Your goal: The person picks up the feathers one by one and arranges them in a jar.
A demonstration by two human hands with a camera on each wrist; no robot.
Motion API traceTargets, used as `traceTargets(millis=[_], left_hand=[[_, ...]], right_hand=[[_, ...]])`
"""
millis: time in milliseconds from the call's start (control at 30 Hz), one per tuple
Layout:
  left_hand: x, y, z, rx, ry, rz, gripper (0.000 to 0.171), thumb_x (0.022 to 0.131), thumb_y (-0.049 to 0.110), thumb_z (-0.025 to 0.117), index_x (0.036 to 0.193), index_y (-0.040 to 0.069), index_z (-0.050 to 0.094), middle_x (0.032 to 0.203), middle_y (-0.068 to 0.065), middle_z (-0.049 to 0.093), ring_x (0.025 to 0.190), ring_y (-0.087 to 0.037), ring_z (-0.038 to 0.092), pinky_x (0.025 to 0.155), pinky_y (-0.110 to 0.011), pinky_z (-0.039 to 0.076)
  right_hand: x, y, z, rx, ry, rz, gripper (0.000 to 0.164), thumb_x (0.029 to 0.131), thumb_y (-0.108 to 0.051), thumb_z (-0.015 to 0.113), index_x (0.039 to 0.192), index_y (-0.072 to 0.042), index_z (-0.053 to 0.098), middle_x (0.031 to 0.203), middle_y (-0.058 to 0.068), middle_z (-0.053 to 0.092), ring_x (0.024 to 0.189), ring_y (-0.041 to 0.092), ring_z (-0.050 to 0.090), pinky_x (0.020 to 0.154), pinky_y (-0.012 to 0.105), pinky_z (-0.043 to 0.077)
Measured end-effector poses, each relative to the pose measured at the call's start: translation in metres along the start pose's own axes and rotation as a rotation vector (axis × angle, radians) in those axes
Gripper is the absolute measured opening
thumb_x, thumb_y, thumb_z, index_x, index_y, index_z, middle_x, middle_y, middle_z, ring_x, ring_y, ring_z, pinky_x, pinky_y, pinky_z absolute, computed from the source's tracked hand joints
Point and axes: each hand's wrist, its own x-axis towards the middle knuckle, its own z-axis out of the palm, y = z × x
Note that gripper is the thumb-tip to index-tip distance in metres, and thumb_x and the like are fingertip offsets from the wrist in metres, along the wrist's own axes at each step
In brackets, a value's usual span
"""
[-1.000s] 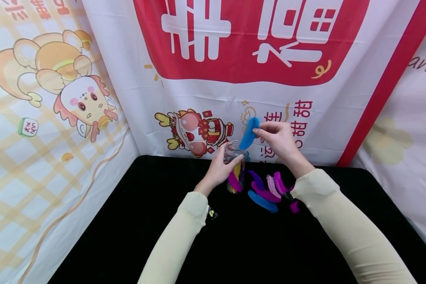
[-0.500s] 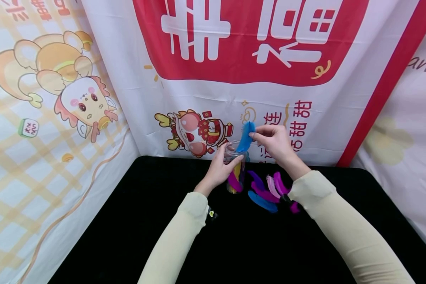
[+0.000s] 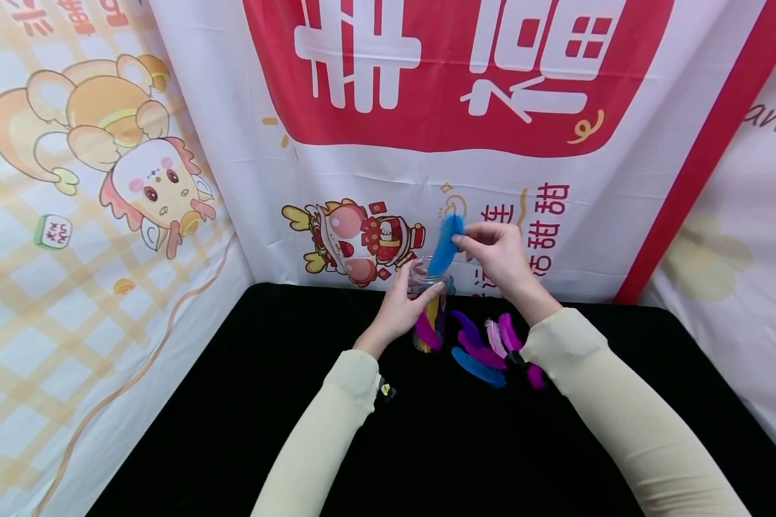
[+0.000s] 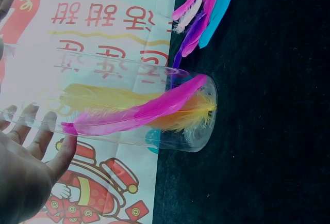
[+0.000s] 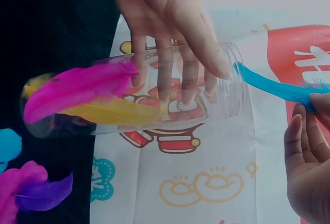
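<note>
My left hand (image 3: 401, 305) grips a clear jar (image 4: 118, 72) near its top, fingers curled round the wall. Inside the jar lie a magenta feather (image 4: 139, 110) and a yellow feather (image 5: 111, 111). Between thumb and fingertips, my right hand (image 3: 498, 255) pinches a blue feather (image 3: 446, 244) from the right. The lower tip of that feather is at the jar's mouth (image 5: 236, 79), while its fluffy upper end rises above the fingers.
On the black table (image 3: 427, 445), right of the jar, lie a second blue feather (image 3: 478, 368), a purple feather (image 3: 468, 329), a pale pink feather (image 3: 495, 337) and several magenta ones (image 3: 509, 332). A printed cloth backdrop (image 3: 336, 169) hangs close behind the jar.
My right hand has moved left with the blue feather, bringing its lower tip to the jar's mouth and turning the feather more upright. The left hand and jar have stayed in place.
</note>
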Motion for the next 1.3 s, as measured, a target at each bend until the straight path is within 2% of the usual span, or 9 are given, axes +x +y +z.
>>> traceTargets(millis=[100,300,467,667,767,833,1033,1300], left_hand=[[0.000,0.000,0.000,0.000,0.000,-0.008,0.081,0.096,0.057,0.064,0.158,0.017,0.031,0.148,-0.009,0.046,0.133,-0.026,0.051,0.107,-0.049,0.047],[0.000,0.000,-0.001,-0.013,-0.005,-0.008,0.079,0.097,0.057,0.064,0.157,0.018,0.031,0.146,-0.008,0.047,0.130,-0.025,0.052,0.107,-0.049,0.048],[0.000,-0.001,0.000,-0.018,-0.006,0.006,0.074,0.097,0.056,0.064,0.154,0.022,0.033,0.144,-0.007,0.050,0.128,-0.023,0.053,0.105,-0.048,0.049],[0.001,-0.002,0.000,-0.010,-0.006,0.015,0.074,0.097,0.055,0.064,0.155,0.020,0.032,0.145,-0.008,0.050,0.128,-0.022,0.053,0.105,-0.047,0.049],[0.001,-0.002,0.000,-0.010,-0.012,0.013,0.075,0.098,0.056,0.063,0.155,0.020,0.032,0.147,-0.009,0.049,0.129,-0.022,0.053,0.105,-0.048,0.049],[0.001,-0.001,0.000,-0.014,-0.015,0.013,0.075,0.097,0.056,0.063,0.155,0.020,0.032,0.147,-0.010,0.049,0.129,-0.023,0.053,0.106,-0.048,0.049],[0.000,-0.002,0.000,-0.017,-0.018,0.014,0.076,0.098,0.055,0.063,0.156,0.019,0.032,0.148,-0.012,0.047,0.128,-0.024,0.053,0.106,-0.048,0.048],[0.001,-0.001,-0.001,-0.018,-0.017,-0.001,0.082,0.097,0.057,0.063,0.158,0.015,0.029,0.147,-0.009,0.045,0.129,-0.025,0.052,0.105,-0.048,0.049]], right_hand=[[-0.001,0.000,0.001,-0.013,-0.008,0.010,0.023,0.096,-0.008,0.072,0.109,0.011,0.074,0.090,0.017,0.074,0.071,0.017,0.064,0.064,0.024,0.053],[-0.003,0.003,0.003,-0.038,-0.034,0.019,0.022,0.096,-0.006,0.071,0.109,0.011,0.074,0.092,0.021,0.074,0.069,0.015,0.064,0.062,0.024,0.052],[-0.005,0.009,0.006,-0.067,-0.054,0.036,0.020,0.095,-0.005,0.072,0.107,0.012,0.074,0.090,0.021,0.073,0.070,0.025,0.064,0.059,0.024,0.051],[-0.006,0.014,0.009,-0.081,-0.066,0.053,0.020,0.095,-0.004,0.071,0.108,0.012,0.073,0.095,0.025,0.073,0.065,0.007,0.061,0.062,0.023,0.051],[-0.005,0.016,0.009,-0.094,-0.077,0.053,0.021,0.096,-0.004,0.070,0.108,0.012,0.073,0.096,0.024,0.073,0.065,0.006,0.060,0.062,0.024,0.051],[-0.002,0.024,0.010,-0.098,-0.080,0.054,0.021,0.096,-0.006,0.071,0.108,0.011,0.074,0.096,0.024,0.073,0.066,0.010,0.060,0.062,0.026,0.050],[0.008,0.051,0.010,-0.101,-0.078,0.040,0.021,0.096,-0.014,0.073,0.107,0.004,0.077,0.093,0.020,0.073,0.067,0.015,0.058,0.061,0.028,0.050],[0.012,0.050,0.012,-0.099,-0.056,0.000,0.020,0.095,-0.018,0.075,0.103,0.000,0.078,0.087,0.009,0.074,0.069,0.019,0.061,0.062,0.028,0.052]])
